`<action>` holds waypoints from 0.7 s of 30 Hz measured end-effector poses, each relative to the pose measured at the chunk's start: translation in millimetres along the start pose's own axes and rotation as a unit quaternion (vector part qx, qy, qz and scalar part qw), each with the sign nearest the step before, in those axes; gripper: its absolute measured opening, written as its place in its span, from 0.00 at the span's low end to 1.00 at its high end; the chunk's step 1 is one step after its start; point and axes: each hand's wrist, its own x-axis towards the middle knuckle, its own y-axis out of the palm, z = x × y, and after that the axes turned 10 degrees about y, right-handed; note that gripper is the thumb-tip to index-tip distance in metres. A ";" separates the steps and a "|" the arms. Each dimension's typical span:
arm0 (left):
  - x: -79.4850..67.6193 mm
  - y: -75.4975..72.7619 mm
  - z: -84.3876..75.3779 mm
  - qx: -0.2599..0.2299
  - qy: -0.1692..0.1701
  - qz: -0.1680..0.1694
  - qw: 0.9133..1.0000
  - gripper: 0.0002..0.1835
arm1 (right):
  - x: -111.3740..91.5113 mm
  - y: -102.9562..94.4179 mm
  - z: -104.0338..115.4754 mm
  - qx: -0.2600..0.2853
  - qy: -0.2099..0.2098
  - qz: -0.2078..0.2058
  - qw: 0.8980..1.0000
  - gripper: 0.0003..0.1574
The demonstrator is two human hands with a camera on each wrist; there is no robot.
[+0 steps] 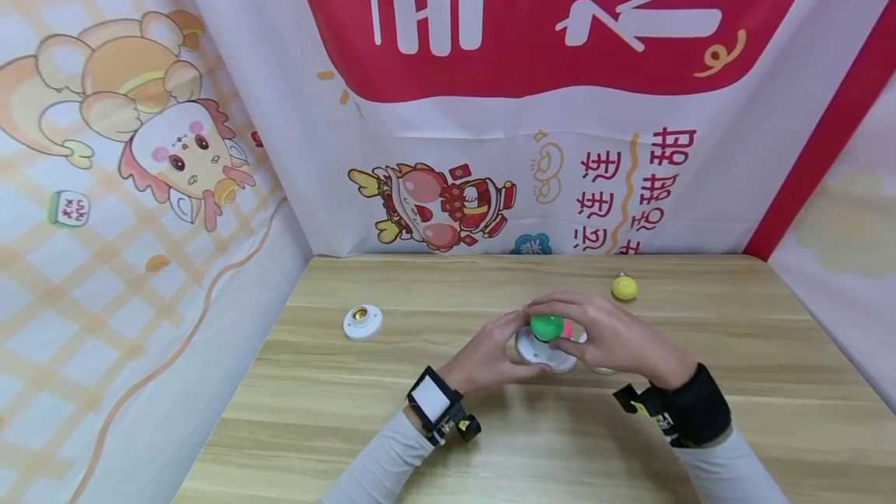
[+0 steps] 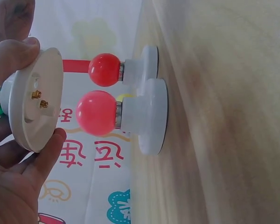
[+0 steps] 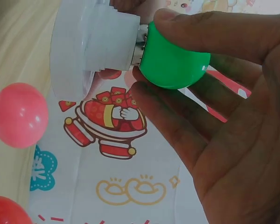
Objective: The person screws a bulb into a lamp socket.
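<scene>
My left hand (image 1: 488,358) grips the rim of a round white lamp socket (image 2: 56,109), lifted off the table; brass screws show on its underside in the left wrist view. With thumb and fingers, my right hand (image 1: 616,333) holds a green bulb (image 3: 177,60) against the socket's mouth. Part of the bulb's metal cap shows between the green globe and the socket; how deep it sits I cannot tell. Close by stand a pink bulb (image 2: 97,113) and a red bulb (image 2: 104,70), each upright in a white socket on the table, mostly hidden by my right hand in the head view.
A yellow bulb (image 1: 624,287) lies toward the back right of the wooden table (image 1: 301,418). Back left is another white socket (image 1: 362,322) with no bulb in it. Printed cloth (image 1: 434,131) hangs behind the table and along its sides.
</scene>
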 end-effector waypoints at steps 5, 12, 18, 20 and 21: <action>2.2 -3.4 -1.2 -0.007 0.002 0.001 1.000 0.44 | 3.3 -2.2 0.1 0.001 -0.012 -0.001 1.000 0.32; 1.8 -3.6 -1.6 -0.001 -0.022 -0.001 1.000 0.43 | 6.0 -0.9 -0.4 -0.007 -0.023 -0.016 1.000 0.32; 0.9 -1.7 -1.7 0.004 -0.028 -0.016 0.999 0.42 | 7.2 4.7 -1.4 -0.027 -0.017 -0.036 0.999 0.32; 0.9 -1.4 -2.2 0.010 -0.031 -0.021 0.999 0.42 | 7.9 6.2 -1.4 -0.031 -0.016 -0.042 0.998 0.32; 0.9 -1.2 -2.5 0.013 -0.033 -0.023 0.999 0.42 | 8.2 7.0 -1.6 -0.033 -0.015 -0.045 0.998 0.31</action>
